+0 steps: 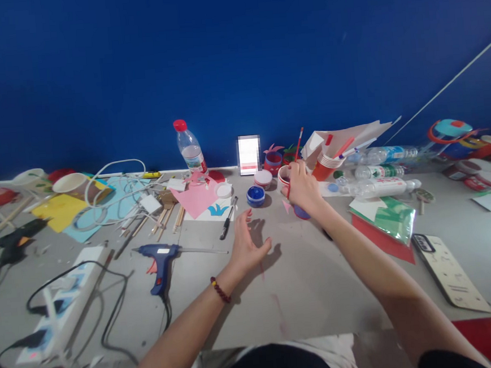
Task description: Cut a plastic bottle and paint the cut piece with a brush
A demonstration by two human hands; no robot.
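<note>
My right hand (303,188) is closed around a slim red paintbrush (299,140), which sticks up above the fingers. It is right beside a white paper cup (283,178) and partly covers it. A purple-blue round piece (301,212) lies just below this hand. My left hand (250,243) hovers over the table with fingers spread and nothing in it. An open jar of blue paint (255,196) stands beyond its fingertips, with a pink-topped jar (262,179) behind. A black pen (229,219) lies to the left.
A blue glue gun (162,258) and a power strip (68,303) with cables lie at left. A red-capped bottle (190,148) stands near the wall. Red paper cups (325,165), plastic bottles (386,187), coloured sheets (384,221) and a phone (450,273) are on the right.
</note>
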